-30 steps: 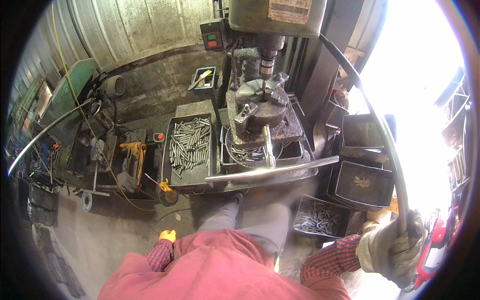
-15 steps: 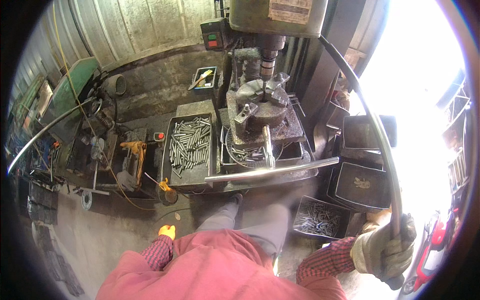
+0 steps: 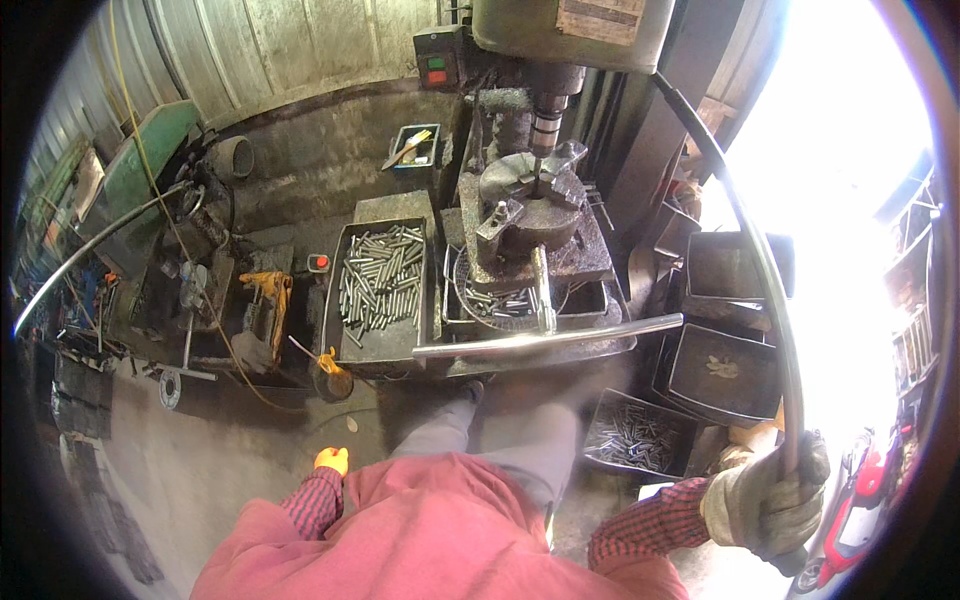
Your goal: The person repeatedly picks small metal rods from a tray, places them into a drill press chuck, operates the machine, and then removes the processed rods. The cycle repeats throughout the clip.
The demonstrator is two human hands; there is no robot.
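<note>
My right hand [image 3: 770, 505], in a grey work glove, is closed around the lower end of a long curved metal lever [image 3: 758, 260]. That lever runs up to the head of a drill press [image 3: 570, 35]. Below the spindle [image 3: 546, 125], a thin drill bit points down into the middle of a jawed chuck [image 3: 530, 210] clamped on the table. My left hand [image 3: 332, 460], in an orange glove, hangs low beside my body with its fingers curled closed. Whether anything is inside it is hidden. A bare metal bar [image 3: 548, 338] crosses in front of the press.
Left of the press, a tray [image 3: 425, 345] holds many short metal rods. A bin of dark metal pieces [image 3: 632, 438] sits low at right, below stacked black trays [image 3: 723, 372]. A switch box [image 3: 437, 62] and a small tray with a brush [image 3: 412, 147] are behind.
The view has shifted slightly, so the machine and trays appear a little displaced. My right hand keeps its grip on the lever, and my left hand stays low and closed.
</note>
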